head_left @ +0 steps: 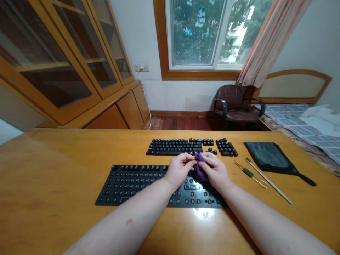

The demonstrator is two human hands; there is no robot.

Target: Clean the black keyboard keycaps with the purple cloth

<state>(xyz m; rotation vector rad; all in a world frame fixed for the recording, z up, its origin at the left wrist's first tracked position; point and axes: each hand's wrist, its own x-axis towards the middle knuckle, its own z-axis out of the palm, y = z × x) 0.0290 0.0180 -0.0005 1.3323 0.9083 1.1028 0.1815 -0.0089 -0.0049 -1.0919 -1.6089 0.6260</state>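
Holding: a purple cloth (pixel 201 168) bunched between the left hand (pixel 179 169) and the right hand (pixel 214 170), both hands closed on it, fingers curled over its folds.

Under the hands: a black keyboard base (pixel 138 187) lying flat, most keycaps off and rows of bare switches showing, the cloth just above its middle.

Just ahead: black keycaps (pixel 172 147) set out in rows, in keyboard order, near the far side of the base and apart from it.

To the right: a metal puller with a black grip (pixel 248 173) and a thin pale rod (pixel 268 180) lying side by side, then a flat black pouch-like item with a black handle (pixel 267 157), its exact kind hard to tell.

Underneath everything: a honey-toned wooden desk (pixel 53 170).

Beyond the desk: a glass-fronted wooden cabinet (pixel 61 60) at left, a wall socket with a white cable (pixel 141 67), a window (pixel 196 35) with a pale curtain (pixel 273 39), a dark office chair (pixel 228 102), and a bed (pixel 292 124) at far right.
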